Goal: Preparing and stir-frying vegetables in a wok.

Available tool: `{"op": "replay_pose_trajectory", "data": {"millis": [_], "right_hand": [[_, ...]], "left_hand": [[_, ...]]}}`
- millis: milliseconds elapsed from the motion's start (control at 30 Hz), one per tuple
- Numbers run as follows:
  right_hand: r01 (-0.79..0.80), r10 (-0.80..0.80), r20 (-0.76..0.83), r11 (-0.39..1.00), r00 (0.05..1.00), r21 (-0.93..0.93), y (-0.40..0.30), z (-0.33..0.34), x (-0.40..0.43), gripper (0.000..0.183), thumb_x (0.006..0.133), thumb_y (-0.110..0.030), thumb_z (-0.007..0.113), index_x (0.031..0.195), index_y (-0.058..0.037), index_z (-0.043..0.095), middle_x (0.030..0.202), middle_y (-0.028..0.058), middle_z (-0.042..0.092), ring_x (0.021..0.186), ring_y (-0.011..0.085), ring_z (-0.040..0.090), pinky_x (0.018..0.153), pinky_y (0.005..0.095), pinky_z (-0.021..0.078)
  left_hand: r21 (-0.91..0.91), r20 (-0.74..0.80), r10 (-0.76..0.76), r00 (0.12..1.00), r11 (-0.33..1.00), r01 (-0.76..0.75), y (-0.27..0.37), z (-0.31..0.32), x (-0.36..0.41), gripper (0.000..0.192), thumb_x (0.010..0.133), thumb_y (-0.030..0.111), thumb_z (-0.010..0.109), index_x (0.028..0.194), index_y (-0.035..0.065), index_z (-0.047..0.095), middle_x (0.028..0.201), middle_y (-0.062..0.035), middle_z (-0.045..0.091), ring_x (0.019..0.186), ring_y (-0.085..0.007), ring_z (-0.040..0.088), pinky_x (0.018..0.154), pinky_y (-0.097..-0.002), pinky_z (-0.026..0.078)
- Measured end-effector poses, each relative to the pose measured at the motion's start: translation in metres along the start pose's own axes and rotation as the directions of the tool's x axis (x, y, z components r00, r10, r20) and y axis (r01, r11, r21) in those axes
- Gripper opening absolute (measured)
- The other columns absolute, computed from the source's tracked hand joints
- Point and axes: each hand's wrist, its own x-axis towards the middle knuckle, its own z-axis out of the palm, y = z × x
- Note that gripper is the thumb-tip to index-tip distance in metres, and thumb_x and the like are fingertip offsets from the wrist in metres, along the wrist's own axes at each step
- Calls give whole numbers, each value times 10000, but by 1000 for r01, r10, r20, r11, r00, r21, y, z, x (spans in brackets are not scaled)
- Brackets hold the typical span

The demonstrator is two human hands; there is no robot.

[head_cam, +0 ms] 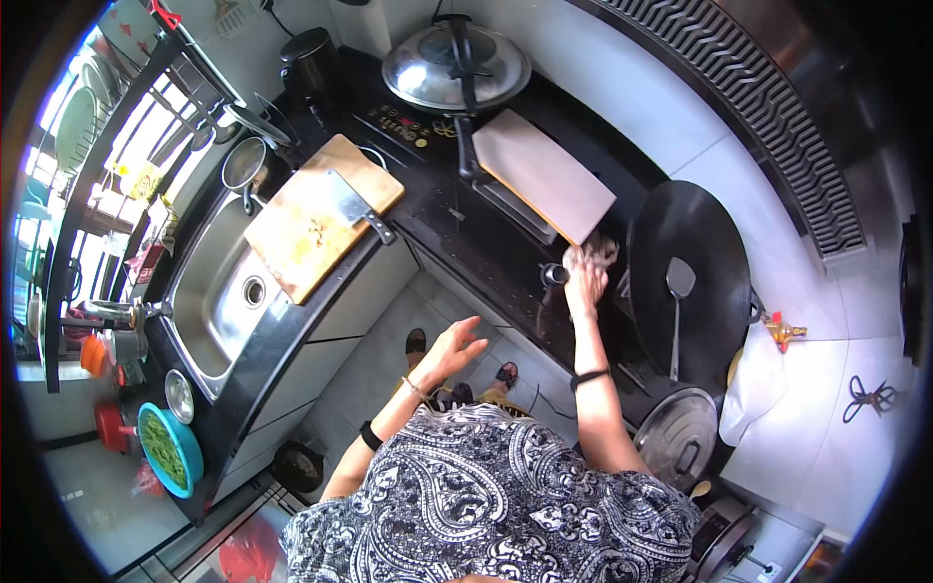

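Observation:
My right hand (585,284) presses a crumpled, light-coloured cloth (599,251) on the black stove top (474,248), beside a round black knob (554,275). A flat pinkish-beige board (543,171) lies just beyond the cloth. Over the floor, in front of my body, my left hand (458,348) hangs with its fingers apart and nothing in it. To the right of the cloth sits a large black wok (685,226) with a metal spatula (680,280) in it.
On the left, a cleaver (353,202) lies on a wooden cutting board (291,233) over the edge of a steel sink (211,291). A lidded pan (455,69) stands at the back. Green vegetables fill a blue basin (191,444). A metal pot lid (681,437) is at the lower right.

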Motion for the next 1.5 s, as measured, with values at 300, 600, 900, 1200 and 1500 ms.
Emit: {"op": "replay_pose_trajectory", "data": {"millis": [300, 600, 900, 1200, 1500], "right_hand": [[-295, 280, 137, 949, 950, 111, -82, -16, -44, 147, 744, -85, 530, 869, -20, 572, 899, 164, 567, 884, 342, 538, 775, 437, 442], [349, -329, -121, 841, 937, 413, -229, 40, 79, 239, 709, 12, 529, 947, -5, 529, 1029, 174, 536, 1023, 346, 479, 905, 410, 382], [343, -325, -114, 855, 939, 388, -253, 37, 102, 176, 738, -59, 524, 894, -79, 606, 1018, 126, 508, 907, 344, 487, 775, 423, 431], [72, -18, -141, 920, 990, 386, -122, -32, -76, 306, 673, -20, 565, 938, -159, 626, 907, 13, 554, 850, 241, 522, 707, 364, 433], [-884, 876, 120, 460, 467, 81, 187, -120, -232, 224, 769, -77, 525, 983, -18, 554, 925, 209, 576, 921, 379, 522, 804, 440, 433]], "left_hand": [[-192, -124, -282, 951, 947, 256, -58, -138, -37, 474, 855, 223, 592, 1253, 25, 426, 1203, -141, 515, 1088, -220, 507, 903, -328, 416], [-78, -305, -162, 938, 986, 145, -88, -184, -56, 455, 834, 190, 617, 1218, 5, 457, 1127, -181, 566, 987, -226, 586, 805, -309, 488], [11, -80, -247, 966, 969, 249, -94, -152, -66, 465, 816, 204, 630, 1198, -10, 474, 1112, -179, 577, 1018, -251, 579, 844, -325, 477], [77, 117, -35, 993, 997, 27, -41, -123, 21, 397, 849, 140, 594, 1204, 6, 479, 1112, -143, 578, 1024, -200, 557, 863, -304, 455], [-526, 309, -102, 946, 810, 259, 79, -48, 141, 349, 850, 195, 604, 1123, 3, 502, 978, -101, 602, 828, -205, 623, 684, -312, 507]]}}
